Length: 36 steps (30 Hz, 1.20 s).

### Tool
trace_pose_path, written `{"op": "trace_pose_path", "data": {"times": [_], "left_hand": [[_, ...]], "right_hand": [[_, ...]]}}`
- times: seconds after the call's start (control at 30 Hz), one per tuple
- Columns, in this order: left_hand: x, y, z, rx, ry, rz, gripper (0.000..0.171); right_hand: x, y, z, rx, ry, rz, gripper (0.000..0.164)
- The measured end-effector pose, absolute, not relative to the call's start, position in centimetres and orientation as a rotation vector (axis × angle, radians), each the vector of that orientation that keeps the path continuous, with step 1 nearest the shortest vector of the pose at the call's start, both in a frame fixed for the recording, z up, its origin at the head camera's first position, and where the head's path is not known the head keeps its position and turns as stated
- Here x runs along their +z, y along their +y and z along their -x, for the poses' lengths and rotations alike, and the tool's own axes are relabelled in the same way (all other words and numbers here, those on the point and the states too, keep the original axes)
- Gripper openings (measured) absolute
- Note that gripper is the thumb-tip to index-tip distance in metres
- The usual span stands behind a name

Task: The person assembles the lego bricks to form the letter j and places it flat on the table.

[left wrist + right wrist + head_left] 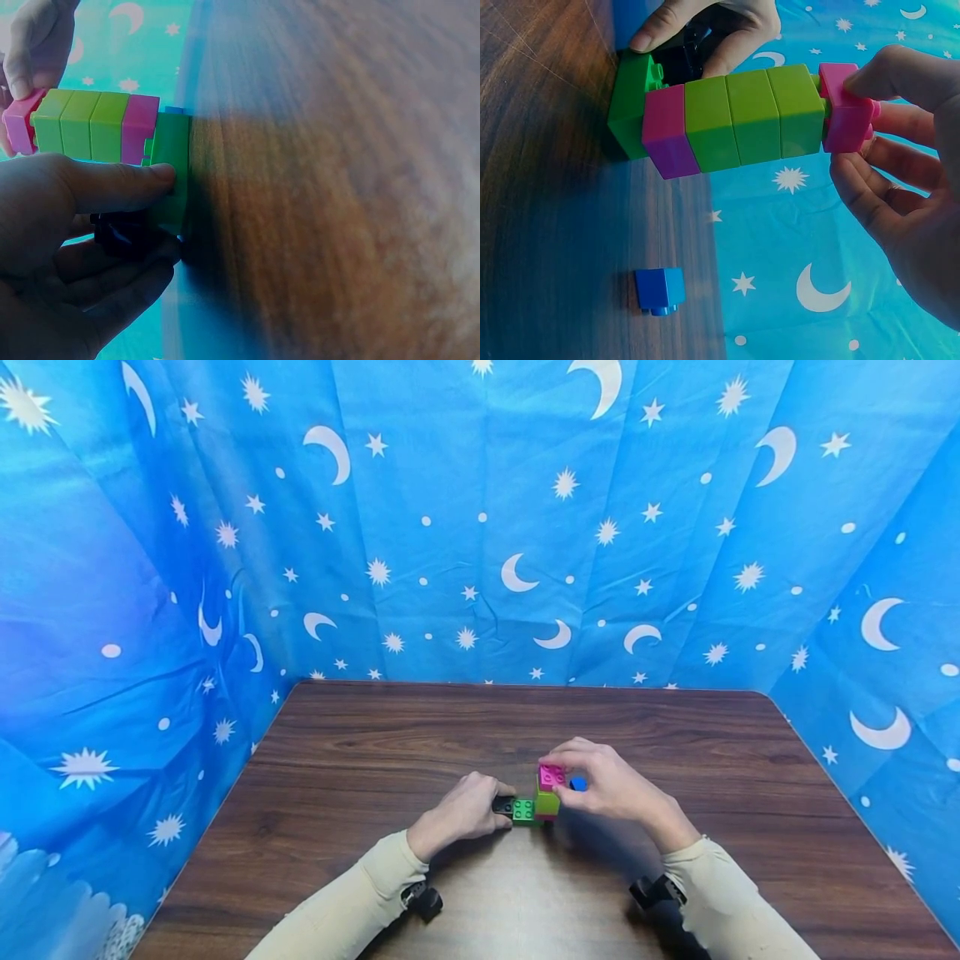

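Observation:
On the table a long green toy building brick [523,811] carries a black brick [504,807] at its left end and a tower at its right. The tower has a lower pink brick [671,129] with several lime green bricks [754,118] stacked on it. My left hand [467,806] grips the black brick between thumb and fingers, its thumb also against the green brick's side. My right hand [607,783] pinches an upper pink brick [844,109] at the tower's top. That brick sits slightly tilted, with a narrow gap showing the lime studs beneath.
A small blue brick [660,289] lies on the table just right of the tower, partly behind my right hand in the head view. The brown wood-grain table [337,743] is bordered by a blue star-and-moon cloth [450,552] at the back and sides.

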<state>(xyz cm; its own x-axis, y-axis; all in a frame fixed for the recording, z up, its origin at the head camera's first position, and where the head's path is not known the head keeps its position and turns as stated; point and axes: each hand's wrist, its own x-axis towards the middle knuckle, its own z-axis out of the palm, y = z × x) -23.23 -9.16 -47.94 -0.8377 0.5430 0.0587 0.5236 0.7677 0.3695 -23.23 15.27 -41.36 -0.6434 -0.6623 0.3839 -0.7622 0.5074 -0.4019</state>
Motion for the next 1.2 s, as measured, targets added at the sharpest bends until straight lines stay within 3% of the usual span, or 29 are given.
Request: {"op": "trace_pose_path", "data": {"times": [1.2], "left_hand": [[-48.12, -9.02, 23.35, 0.581, 2.897, -0.868, 0.044]], "right_hand": [[-41.35, 15.61, 23.65, 0.795, -2.585, -1.33, 0.036]]}}
